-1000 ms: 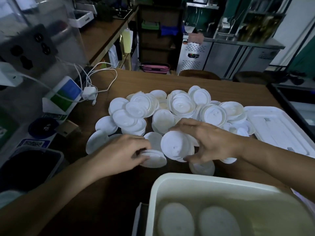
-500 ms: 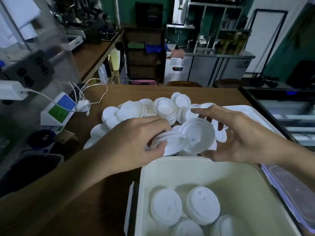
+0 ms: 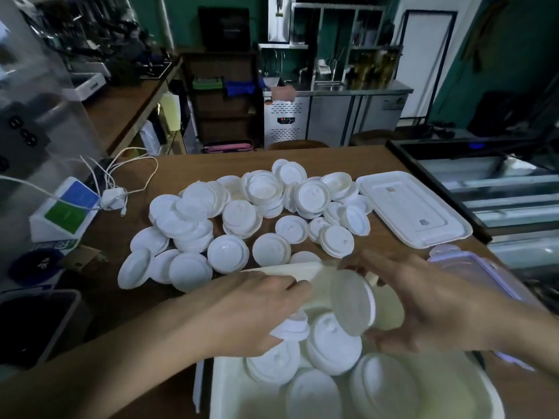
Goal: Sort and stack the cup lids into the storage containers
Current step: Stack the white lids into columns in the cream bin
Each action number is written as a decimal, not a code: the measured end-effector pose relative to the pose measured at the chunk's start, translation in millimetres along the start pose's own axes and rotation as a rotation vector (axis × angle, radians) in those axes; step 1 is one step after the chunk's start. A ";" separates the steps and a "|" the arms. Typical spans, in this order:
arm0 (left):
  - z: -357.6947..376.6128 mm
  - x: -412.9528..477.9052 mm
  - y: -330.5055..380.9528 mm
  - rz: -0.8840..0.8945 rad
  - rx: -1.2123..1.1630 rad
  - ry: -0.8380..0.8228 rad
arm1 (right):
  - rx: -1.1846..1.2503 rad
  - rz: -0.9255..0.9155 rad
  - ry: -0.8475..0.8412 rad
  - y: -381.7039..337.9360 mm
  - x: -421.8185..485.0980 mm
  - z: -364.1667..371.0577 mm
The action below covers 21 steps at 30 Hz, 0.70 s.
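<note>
A pile of white cup lids (image 3: 242, 213) covers the middle of the wooden table. In front of it stands a cream storage container (image 3: 230, 388) with several lids lying inside (image 3: 329, 349). Over its far end, my left hand (image 3: 251, 309) grips a small stack of lids (image 3: 292, 326), lowered into the container. My right hand (image 3: 423, 306) holds a tilted stack of lids (image 3: 351, 303) on edge, thumb below and fingers above, next to the left hand's stack.
The container's white cover (image 3: 414, 207) lies at the right of the pile. A clear purple-trimmed cover (image 3: 484, 267) lies under my right forearm. At the left are a charger with white cables (image 3: 113, 198), a blue-green box (image 3: 65, 210) and a dark bin (image 3: 33, 322).
Both hands lifted their lid stacks from the table pile, carried them toward me, and now hold them down inside the container. The view tilted so more of the container shows.
</note>
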State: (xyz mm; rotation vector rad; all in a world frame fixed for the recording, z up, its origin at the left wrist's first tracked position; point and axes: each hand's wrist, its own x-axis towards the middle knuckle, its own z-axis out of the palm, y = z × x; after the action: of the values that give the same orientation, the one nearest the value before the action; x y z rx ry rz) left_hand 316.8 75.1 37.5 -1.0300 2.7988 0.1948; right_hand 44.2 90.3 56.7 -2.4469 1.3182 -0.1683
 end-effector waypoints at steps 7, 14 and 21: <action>6.1 5.2 -0.3 -0.046 -0.030 -0.120 | -0.211 0.106 -0.197 -4.2 3.9 22.2; 11.9 6.8 -2.3 -0.097 -0.131 -0.275 | -0.305 0.179 -0.295 -11.0 17.6 38.4; 12.7 9.2 5.6 -0.139 -0.095 -0.234 | -0.277 0.179 -0.340 -10.0 25.5 56.0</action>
State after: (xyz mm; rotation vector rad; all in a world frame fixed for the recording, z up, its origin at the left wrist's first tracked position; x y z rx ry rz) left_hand 307.5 75.8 23.7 -1.1373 2.5204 0.4067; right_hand 81.3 88.3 6.6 -2.4117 1.4685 0.4844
